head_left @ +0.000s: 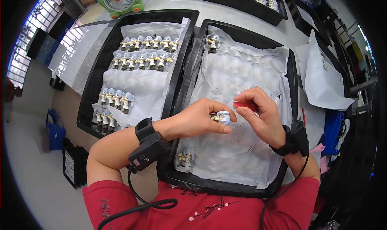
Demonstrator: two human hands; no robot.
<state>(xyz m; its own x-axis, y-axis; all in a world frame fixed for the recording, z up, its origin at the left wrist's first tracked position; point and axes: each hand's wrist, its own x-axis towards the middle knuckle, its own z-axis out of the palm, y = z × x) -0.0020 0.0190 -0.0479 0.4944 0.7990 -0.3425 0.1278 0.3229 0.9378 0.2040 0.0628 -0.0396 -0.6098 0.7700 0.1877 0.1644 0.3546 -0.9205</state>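
My left hand (205, 119) is closed around a small figurine (223, 118) with pale blue hair; its lower part is hidden by the fingers. Close by on the right, my right hand (260, 117) pinches a small red block (245, 105) between thumb and fingers, near the figurine but apart from it. Both hands hover over a black tray (293, 84) lined with white paper (242, 72). One figurine (213, 43) lies in that tray's far left corner, and another figurine (186, 156) lies near its front left corner.
A second black tray (86, 105) at the left holds rows of similar figurines (149, 42) on white paper. Behind it stands a green fan (119, 0). Another black tray (242, 3) of figurines sits at the back. White sheets (326, 76) hang over a tray at right.
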